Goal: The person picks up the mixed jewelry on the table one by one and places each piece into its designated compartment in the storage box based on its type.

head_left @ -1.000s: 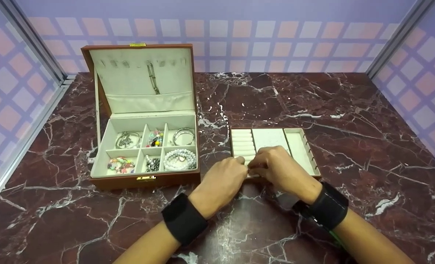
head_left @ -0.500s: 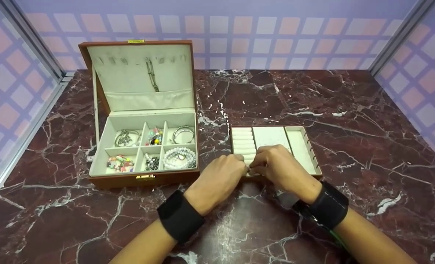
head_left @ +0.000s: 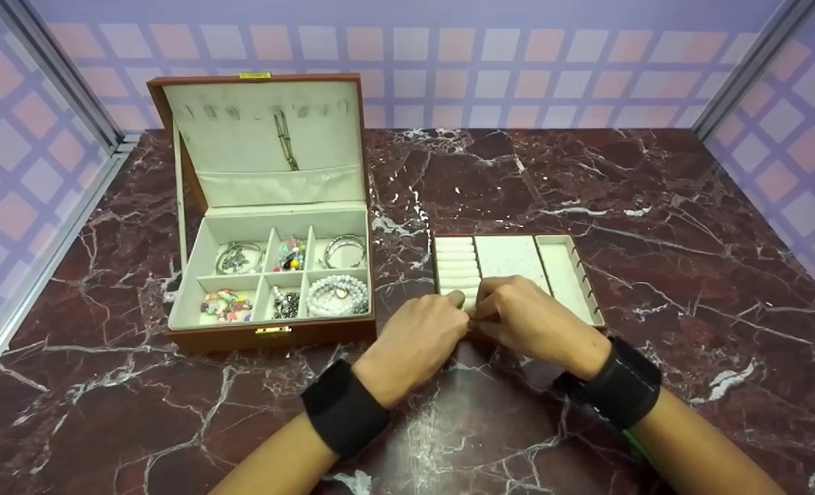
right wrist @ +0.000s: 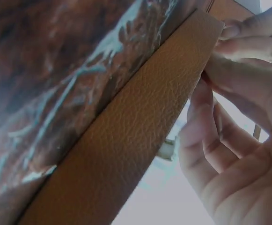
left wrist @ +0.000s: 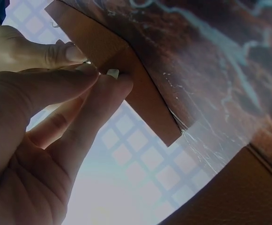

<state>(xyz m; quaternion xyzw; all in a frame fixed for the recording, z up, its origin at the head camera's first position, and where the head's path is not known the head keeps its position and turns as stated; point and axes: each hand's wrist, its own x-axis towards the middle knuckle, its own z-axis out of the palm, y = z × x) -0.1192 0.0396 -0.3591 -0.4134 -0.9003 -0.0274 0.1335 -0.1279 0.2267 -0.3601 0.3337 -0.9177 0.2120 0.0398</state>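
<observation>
Both hands meet over the front left part of a small jewellery tray [head_left: 510,253] with ring rolls [head_left: 457,264]. My left hand [head_left: 413,338] pinches with thumb and forefinger at the tray's front edge. Close against it, my right hand [head_left: 532,322] has its fingertips drawn together in a pinch. A tiny shiny piece of jewellery [left wrist: 87,62] peeks out between the fingertips in the left wrist view; its kind cannot be made out. In the right wrist view, the tray's brown side wall [right wrist: 126,117] runs beside the fingers, which hide what they hold.
To the left stands a brown jewellery box [head_left: 335,333], lid raised. A chain necklace [head_left: 285,141] hangs inside the lid. Its compartments hold bangles [head_left: 344,253], pearl bracelets [head_left: 337,297] and colourful beads [head_left: 226,306]. Patterned walls [head_left: 407,82] enclose the marble tabletop [head_left: 559,179].
Both hands have shifted slightly to the right over the front of the tray. The small shiny bit seen between the fingertips half a second ago is hidden in the head view now.
</observation>
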